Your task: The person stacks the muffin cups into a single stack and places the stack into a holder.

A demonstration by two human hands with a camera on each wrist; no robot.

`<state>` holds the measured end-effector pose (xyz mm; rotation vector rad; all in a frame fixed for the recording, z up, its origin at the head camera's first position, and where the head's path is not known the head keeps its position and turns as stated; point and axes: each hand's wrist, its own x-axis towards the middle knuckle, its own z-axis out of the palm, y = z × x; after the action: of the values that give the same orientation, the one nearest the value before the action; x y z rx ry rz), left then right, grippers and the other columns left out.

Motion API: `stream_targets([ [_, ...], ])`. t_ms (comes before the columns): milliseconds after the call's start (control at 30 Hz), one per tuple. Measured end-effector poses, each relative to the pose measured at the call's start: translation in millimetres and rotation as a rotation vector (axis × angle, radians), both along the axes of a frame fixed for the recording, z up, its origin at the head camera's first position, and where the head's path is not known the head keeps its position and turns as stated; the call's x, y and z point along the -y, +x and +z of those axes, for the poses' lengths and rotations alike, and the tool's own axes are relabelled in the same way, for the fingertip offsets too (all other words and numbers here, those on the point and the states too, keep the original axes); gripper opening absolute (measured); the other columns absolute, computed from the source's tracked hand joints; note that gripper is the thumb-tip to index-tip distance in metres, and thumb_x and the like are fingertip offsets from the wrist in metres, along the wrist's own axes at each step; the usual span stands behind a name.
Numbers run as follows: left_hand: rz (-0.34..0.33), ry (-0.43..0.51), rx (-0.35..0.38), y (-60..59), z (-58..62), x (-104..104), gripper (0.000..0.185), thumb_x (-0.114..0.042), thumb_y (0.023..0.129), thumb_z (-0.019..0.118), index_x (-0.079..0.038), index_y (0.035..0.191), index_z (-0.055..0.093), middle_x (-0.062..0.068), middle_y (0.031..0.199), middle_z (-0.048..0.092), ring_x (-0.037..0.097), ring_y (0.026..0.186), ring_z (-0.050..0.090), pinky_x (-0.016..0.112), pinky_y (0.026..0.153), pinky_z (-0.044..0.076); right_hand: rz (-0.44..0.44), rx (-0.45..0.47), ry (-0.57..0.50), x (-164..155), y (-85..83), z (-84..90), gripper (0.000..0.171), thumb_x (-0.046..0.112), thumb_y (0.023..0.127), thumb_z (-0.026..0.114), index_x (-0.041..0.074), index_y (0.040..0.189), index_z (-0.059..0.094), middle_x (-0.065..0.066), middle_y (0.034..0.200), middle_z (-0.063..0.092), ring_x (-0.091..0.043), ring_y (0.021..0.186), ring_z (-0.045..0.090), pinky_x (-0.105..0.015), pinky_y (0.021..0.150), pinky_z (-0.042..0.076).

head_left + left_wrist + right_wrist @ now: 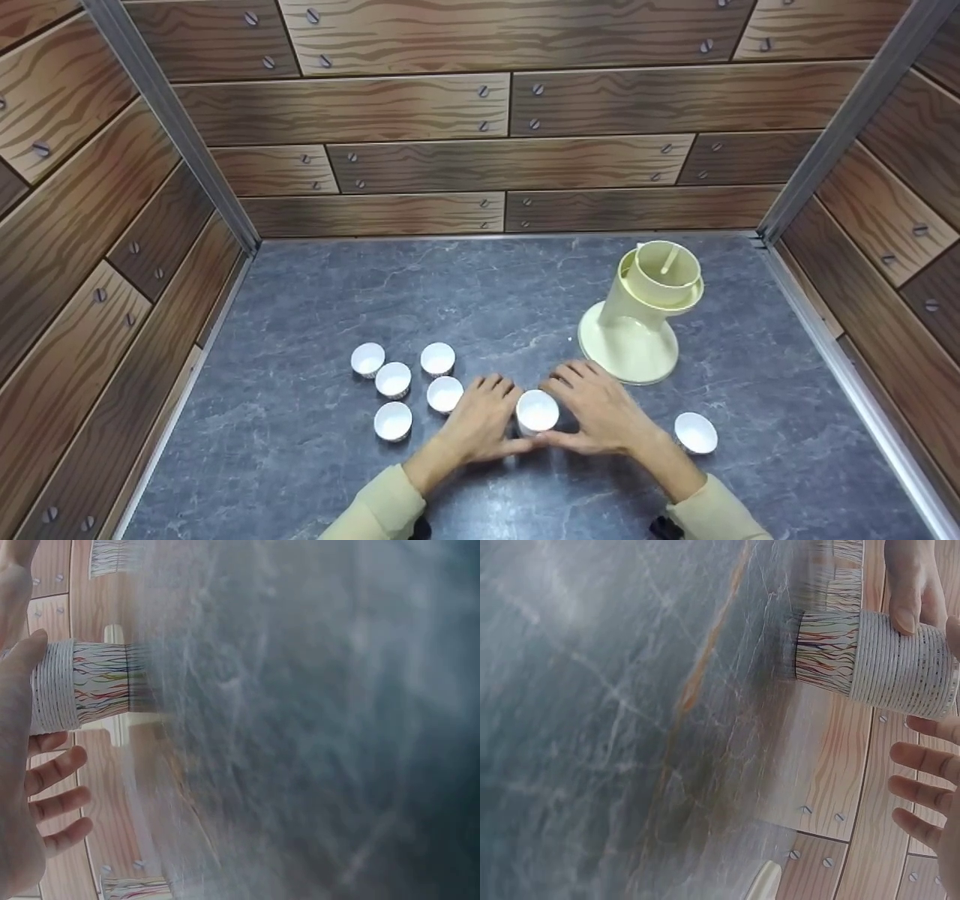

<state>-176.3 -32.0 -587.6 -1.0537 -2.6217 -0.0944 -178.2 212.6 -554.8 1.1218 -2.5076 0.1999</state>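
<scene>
A stack of nested paper cups (538,411) stands upright on the grey marble-look table (315,300), between my two hands. Its rims are white and ribbed, its lower wall printed with coloured wavy lines (90,682) (877,652). My left hand (484,416) lies just left of it with the thumb touching the rims and the fingers (56,802) spread straight. On the stack's other side my right hand (596,409) mirrors this, thumb against the stack, fingers (926,765) straight and apart from it.
Several single white cups (393,379) sit left of my left hand, and one more cup (695,433) stands by my right wrist. A cream plastic stand with a cup-shaped top (637,315) rises just behind my right hand. Wood-print walls (495,150) enclose three sides.
</scene>
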Motion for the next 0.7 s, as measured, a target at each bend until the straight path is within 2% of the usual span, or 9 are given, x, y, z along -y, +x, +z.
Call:
stream_targets([
  [200,0.009,0.005,0.013,0.7,-0.4,1,0.077,-0.086,0.091,0.047,-0.018,0.123,0.066,0.000,0.116,0.070,0.019,0.109,0.065,0.038,0.092,0.054,-0.006,-0.031,0.006,-8,0.6,4.3,0.070,0.083,0.086,0.061,0.022,0.121,0.069,0.001,0.116,0.070,-0.021,0.112,0.065,-0.041,0.098,0.052],
  [400,0.007,0.012,0.013,0.0,0.3,1,0.078,-0.087,0.090,0.048,-0.018,0.123,0.067,0.000,0.117,0.071,0.019,0.108,0.066,0.037,0.090,0.054,0.001,-0.062,0.008,-16,1.4,8.9,0.072,0.082,0.085,0.062,0.020,0.122,0.069,0.000,0.115,0.070,-0.022,0.112,0.065,-0.041,0.099,0.053],
  [700,0.014,0.017,0.055,-0.2,0.2,-1,0.080,-0.087,0.089,0.050,-0.018,0.124,0.066,0.000,0.118,0.071,0.020,0.110,0.066,0.039,0.093,0.053,-0.065,-0.041,-0.017,-41,7.0,13.7,0.074,0.073,0.077,0.077,0.017,0.124,0.070,-0.001,0.116,0.071,-0.024,0.113,0.065,-0.044,0.100,0.051],
])
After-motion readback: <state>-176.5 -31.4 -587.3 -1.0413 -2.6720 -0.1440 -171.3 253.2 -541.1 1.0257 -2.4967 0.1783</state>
